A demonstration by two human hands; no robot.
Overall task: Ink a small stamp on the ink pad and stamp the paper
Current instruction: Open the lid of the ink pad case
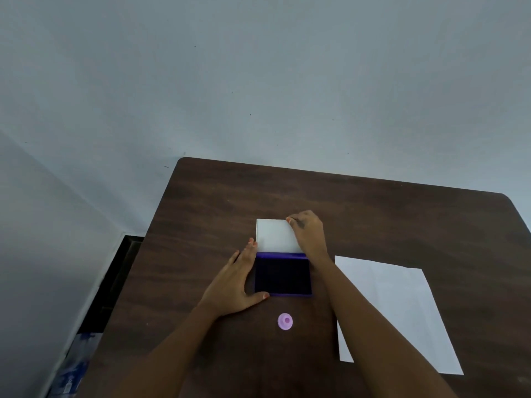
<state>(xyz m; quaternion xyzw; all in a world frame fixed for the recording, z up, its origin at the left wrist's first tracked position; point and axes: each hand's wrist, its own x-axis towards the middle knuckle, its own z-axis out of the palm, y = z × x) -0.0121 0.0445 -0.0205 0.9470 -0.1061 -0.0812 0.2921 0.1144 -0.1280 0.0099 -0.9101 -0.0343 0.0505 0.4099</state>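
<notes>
Purple rectangular ink pad (283, 275) sits mid dark brown wooden desk (218, 202), open, its white lid (275, 235) folded back flat on the far side. Left hand (234, 285) lies flat against the pad's left edge, fingers (249, 248) extended, thumb at the near-left corner, gripping nothing. Right hand (309, 232) has its fingers pinched on the lid's far-right corner. Small round lilac plastic stamp (285, 321) stands on the desk just near of the pad, untouched. White paper sheet (402, 305) lies flat to the right, partly under the right forearm.
</notes>
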